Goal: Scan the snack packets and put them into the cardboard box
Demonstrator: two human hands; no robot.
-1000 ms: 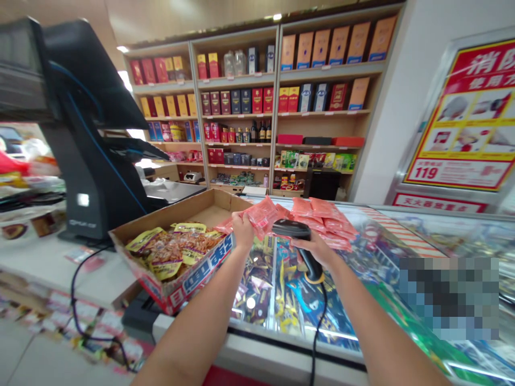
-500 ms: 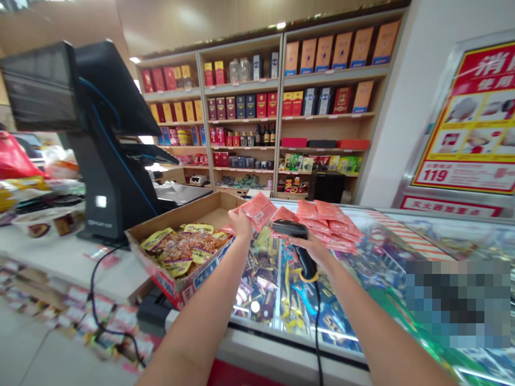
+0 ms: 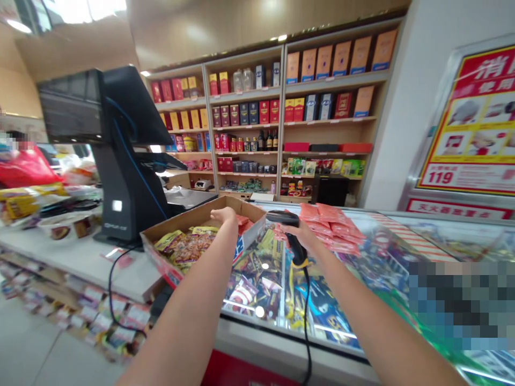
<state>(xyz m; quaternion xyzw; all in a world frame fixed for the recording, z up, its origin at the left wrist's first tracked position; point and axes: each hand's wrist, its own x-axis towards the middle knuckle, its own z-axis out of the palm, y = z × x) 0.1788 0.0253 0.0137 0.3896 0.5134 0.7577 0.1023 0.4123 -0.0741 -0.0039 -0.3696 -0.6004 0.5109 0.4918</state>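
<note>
Freezer: glass-topped chest freezer (image 3: 257, 333) runs under both forearms, with packaged goods showing through the lid.
Right hand: the right hand (image 3: 304, 239) is wrapped firmly round the handle of a black handheld barcode scanner (image 3: 284, 217). The scanner's head points left toward the box, and its cable (image 3: 306, 321) hangs over the freezer's front.
Left hand: the left hand (image 3: 224, 215) reaches palm-down into the open brown cardboard box (image 3: 181, 219). A flat pink plastic packet (image 3: 242, 220) lies just beside the fingers (whether they grip it cannot be told).
Box contents: yellow and orange snack packets (image 3: 183, 244) fill the near half, and very little pink shows at the far corner.
Stack: a loose stack of pink packets (image 3: 333, 225) lies on the glass just right of the scanner.
Progress: this looks like an early stage, with roughly one packet in the box and most still on the stack.
Beyond: a black point-of-sale terminal (image 3: 120, 161) stands left of the box, and wooden wall shelves (image 3: 281, 115) of boxed bottles stand farthest back.
</note>
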